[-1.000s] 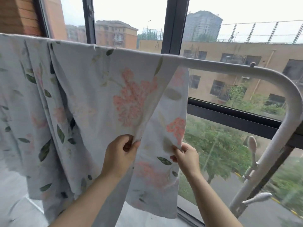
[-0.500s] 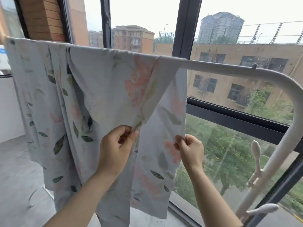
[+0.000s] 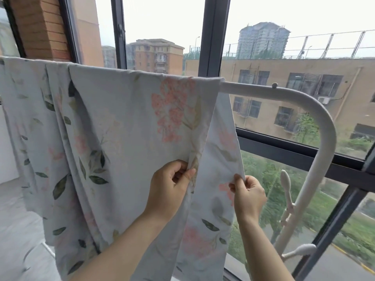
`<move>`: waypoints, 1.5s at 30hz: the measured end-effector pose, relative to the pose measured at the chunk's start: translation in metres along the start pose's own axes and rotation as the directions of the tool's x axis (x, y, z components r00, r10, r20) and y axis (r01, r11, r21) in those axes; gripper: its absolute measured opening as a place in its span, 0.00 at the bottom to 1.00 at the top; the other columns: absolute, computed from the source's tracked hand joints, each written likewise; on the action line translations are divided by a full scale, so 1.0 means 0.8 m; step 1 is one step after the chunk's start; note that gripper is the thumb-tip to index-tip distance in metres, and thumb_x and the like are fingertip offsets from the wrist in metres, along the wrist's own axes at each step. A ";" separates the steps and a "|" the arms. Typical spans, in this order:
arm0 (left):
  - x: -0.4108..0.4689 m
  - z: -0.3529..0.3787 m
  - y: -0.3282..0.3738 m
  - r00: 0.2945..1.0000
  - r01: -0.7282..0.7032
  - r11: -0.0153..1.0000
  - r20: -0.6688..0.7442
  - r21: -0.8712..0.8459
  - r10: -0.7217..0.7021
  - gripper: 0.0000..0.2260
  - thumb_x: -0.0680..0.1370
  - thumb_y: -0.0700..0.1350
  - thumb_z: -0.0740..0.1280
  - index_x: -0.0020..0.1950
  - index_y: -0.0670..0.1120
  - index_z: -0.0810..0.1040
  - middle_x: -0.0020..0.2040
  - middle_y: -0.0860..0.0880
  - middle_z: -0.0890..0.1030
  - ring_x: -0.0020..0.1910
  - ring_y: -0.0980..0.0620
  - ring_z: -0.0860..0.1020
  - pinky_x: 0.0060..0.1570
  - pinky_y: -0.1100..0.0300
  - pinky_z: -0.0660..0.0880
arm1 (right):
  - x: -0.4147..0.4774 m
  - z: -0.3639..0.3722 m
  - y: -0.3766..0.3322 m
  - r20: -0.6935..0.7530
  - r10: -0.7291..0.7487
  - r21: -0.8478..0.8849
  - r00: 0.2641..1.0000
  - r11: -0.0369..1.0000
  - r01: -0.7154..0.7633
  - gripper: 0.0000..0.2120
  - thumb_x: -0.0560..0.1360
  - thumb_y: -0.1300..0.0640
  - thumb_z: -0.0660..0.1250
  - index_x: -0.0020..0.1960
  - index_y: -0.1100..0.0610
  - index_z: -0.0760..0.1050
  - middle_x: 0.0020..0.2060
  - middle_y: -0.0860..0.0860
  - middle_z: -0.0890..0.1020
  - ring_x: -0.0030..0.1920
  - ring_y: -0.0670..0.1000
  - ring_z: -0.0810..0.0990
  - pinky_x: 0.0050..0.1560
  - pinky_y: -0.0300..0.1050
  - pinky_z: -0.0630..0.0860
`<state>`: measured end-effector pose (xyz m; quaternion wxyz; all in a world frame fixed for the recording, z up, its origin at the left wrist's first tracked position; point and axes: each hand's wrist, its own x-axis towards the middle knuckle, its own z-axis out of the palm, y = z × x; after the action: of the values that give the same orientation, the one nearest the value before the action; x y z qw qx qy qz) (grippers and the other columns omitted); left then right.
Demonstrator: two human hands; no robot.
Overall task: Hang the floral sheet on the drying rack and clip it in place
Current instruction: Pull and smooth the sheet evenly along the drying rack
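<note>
Window [image 3: 213, 37] behind, floral sheet [image 3: 125, 122] (pink blooms), seemingly doubled

We record: a dark window frame [image 3: 213, 37]; a brick pillar [image 3: 40, 27] upper left; outside, a tan building [image 3: 304, 88], orange apartment block [image 3: 157, 55], tall tower [image 3: 261, 40], green trees [image 3: 263, 179]; grey floor [image 3: 16, 230] lower left.

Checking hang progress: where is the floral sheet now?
Head view: the floral sheet drapes over the drying rack, filling left and centre; the left hand and right hand pinch it near its right edge.
</note>
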<state>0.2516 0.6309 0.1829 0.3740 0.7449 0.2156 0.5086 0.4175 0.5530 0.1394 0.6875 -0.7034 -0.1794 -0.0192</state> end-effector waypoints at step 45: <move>-0.010 0.005 -0.025 0.993 0.082 0.970 0.064 0.227 -0.099 0.05 0.73 0.42 0.72 0.38 0.45 0.78 0.34 0.53 0.81 0.33 0.58 0.76 0.35 0.65 0.71 | -0.020 -0.012 -0.039 0.334 -0.120 0.081 0.935 0.992 0.098 0.07 0.76 0.61 0.68 0.40 0.54 0.81 0.32 0.55 0.84 0.28 0.46 0.81 0.37 0.50 0.80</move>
<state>0.2537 0.6367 0.1620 0.3180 0.7902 0.2913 0.4354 0.3964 0.5398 0.1653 0.6662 -0.6632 -0.3339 0.0695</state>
